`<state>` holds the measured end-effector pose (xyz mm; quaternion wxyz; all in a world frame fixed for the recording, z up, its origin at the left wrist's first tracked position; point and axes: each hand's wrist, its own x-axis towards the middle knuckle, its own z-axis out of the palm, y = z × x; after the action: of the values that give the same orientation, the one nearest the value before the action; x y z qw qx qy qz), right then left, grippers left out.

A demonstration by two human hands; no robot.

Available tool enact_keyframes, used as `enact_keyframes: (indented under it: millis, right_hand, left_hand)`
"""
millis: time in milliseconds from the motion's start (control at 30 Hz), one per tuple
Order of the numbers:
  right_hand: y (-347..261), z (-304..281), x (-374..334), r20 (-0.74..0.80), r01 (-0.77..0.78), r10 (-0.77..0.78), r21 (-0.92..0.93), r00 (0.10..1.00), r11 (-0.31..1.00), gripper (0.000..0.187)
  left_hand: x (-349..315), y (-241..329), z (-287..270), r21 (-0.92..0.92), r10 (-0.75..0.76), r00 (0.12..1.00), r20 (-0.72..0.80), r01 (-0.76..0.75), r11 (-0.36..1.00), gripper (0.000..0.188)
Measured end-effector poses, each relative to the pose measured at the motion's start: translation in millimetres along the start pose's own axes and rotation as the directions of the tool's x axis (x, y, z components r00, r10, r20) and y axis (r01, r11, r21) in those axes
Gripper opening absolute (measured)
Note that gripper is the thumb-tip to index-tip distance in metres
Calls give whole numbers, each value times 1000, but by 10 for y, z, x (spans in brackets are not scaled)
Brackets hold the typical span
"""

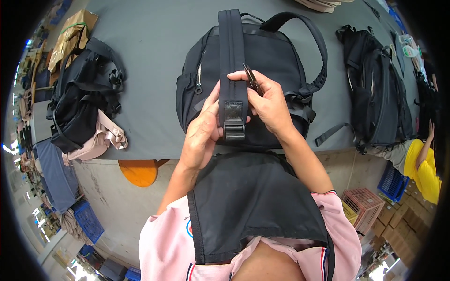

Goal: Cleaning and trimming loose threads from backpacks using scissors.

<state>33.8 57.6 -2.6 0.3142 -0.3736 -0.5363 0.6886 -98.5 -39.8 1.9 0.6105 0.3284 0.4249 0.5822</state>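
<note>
A black backpack (272, 58) lies on the grey table in front of me, one padded shoulder strap (231, 51) drawn straight toward me. Wrapped around that strap's lower end from the left is my left hand (201, 138), its fingers partly hidden behind the webbing. My right hand (271, 103) is closed around small dark thread snips (252, 78), the points angled up and away, with its index finger resting on the strap. Between my hands sit a leather patch (233, 111) and a black plastic buckle (234, 131). The second shoulder strap (318, 51) loops out to the right.
More black backpacks lie at the table's left (77, 103) and right (375, 89). Pink straps (105, 138) hang by the left edge. A brown paper package (72, 35) stands far left. Below are an orange stool (137, 172) and a pink crate (363, 209). Someone in yellow (422, 168) is at right.
</note>
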Motion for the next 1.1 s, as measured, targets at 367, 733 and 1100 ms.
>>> enact_keyframes:
  millis: [367,733,1100]
  right_hand:
    - [29,-18,13,4,-24,24,29,1000,999,29]
    - [57,-49,-62,-100,153,-191,-303,976,941,32]
    - [-204,-156,-379,168,436,-579,-825,798,361,33]
  left_hand:
    - [-50,77,54,5,-174,985,8,174,985,64]
    - [-20,43,32,-34,-181,983,7,181,983,55]
    - [-13,30,47,67,-71,988,-136,81,994,32]
